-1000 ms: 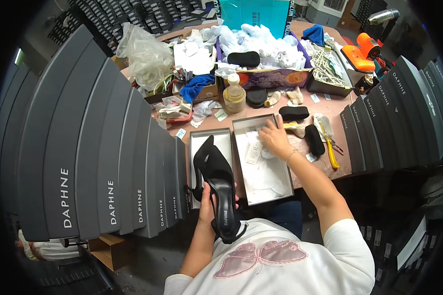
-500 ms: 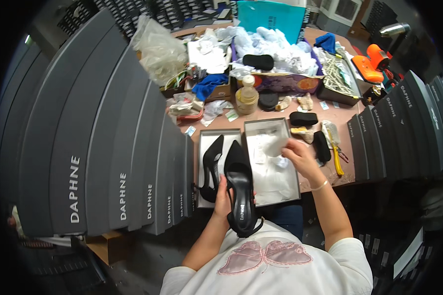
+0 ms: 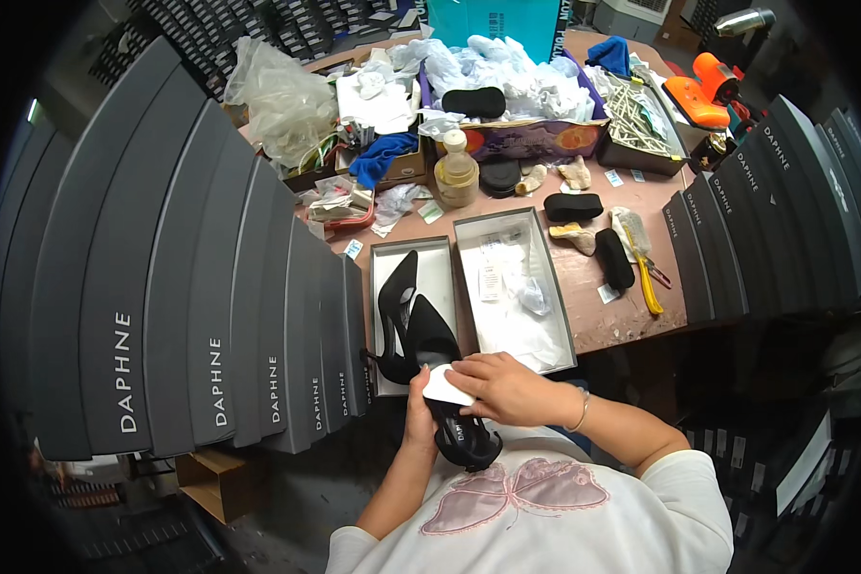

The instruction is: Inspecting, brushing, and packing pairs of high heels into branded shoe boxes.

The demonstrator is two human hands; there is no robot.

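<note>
A black pointed shoe with an ankle strap (image 3: 430,330) lies in my left hand (image 3: 418,418), its toe pointing away from me over the box. My left fingers close round its side. In my right hand (image 3: 515,390) is a flat white piece (image 3: 445,386), held across the shoe's opening above the insole; whether it is paper or a pad I cannot tell. The matching black shoe (image 3: 390,316) rests in a grey box part with a white inside (image 3: 438,270). Beside that, a second box part (image 3: 557,320) holds white paper and a small clear packet.
Tall stacks of grey shoeboxes flank me on the left (image 3: 167,287) and right (image 3: 784,220). Behind the box parts stand a pump bottle (image 3: 457,172) and a carton of crumpled tissue (image 3: 536,141). Black brushes or pads (image 3: 614,260) and yellow-handled pliers (image 3: 651,292) lie to the right.
My right hand has moved with the white piece from above the right box part to the shoe in my left hand. The whole view has shifted slightly.
</note>
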